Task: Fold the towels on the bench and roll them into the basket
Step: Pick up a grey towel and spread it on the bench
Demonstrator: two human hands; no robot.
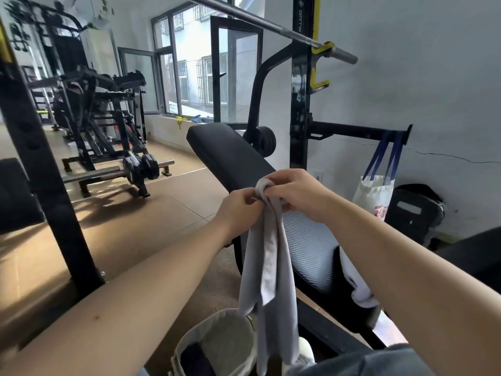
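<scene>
Two grips: my left hand [238, 210] and right hand [298, 194] pinch the grey towel [268, 267], fingers [276, 189] curled, by the near basket [187, 337].

**Greys and black, with a few bright spots**

The grey towel [267, 256] is plain pale grey. The desk [230, 156] is black at its far pad, with a finely ribbed silver-grey panel nearer, and the white towel [355, 286] on its right side is plain. The near basket [182, 346] is light beige-grey, with grey and dark navy cloth inside. On the right, a white tote bag [372, 196] has blue straps and red print. Yellow hooks [318, 74] mark the black rack [298, 104]. The floor [135, 229] is tan tile.
</scene>
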